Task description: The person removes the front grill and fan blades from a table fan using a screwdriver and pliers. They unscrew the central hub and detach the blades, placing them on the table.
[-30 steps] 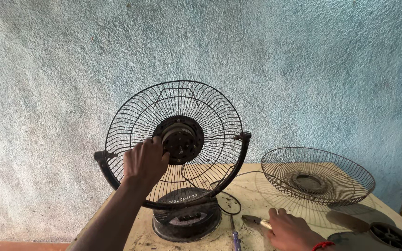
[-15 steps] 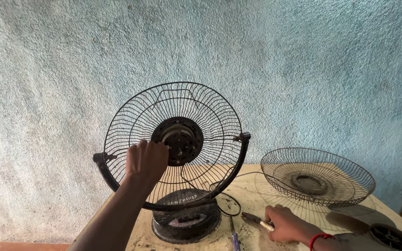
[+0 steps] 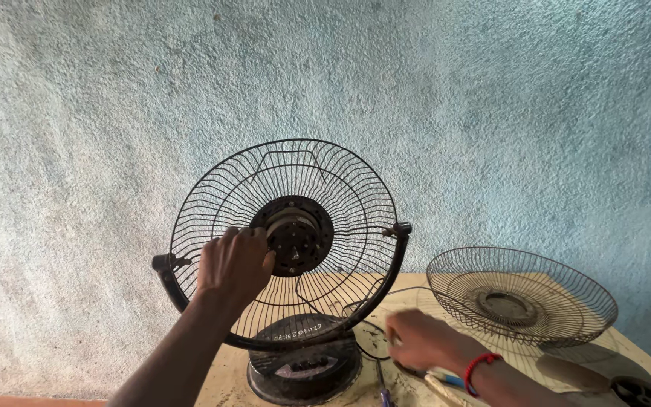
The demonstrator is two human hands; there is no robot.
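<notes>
A black table fan stands on its round base (image 3: 303, 371) with only the rear wire guard (image 3: 340, 188) and the motor hub (image 3: 295, 235) mounted in a curved yoke (image 3: 395, 260). My left hand (image 3: 233, 264) rests on the guard just left of the hub, fingers curled onto the wires. My right hand (image 3: 423, 339), with a red band on its wrist, is blurred low over the table to the right of the base, above some tool handles (image 3: 446, 379). Whether it holds anything is unclear.
The detached front wire guard (image 3: 521, 295) lies dished on the worn table (image 3: 631, 348) at the right. A black cable (image 3: 371, 343) loops beside the base. A dark round part (image 3: 642, 392) sits at the bottom right corner. A rough blue wall stands behind.
My right hand has moved left from the tool handles toward the fan base. My left hand stays on the guard, and the view has shifted slightly.
</notes>
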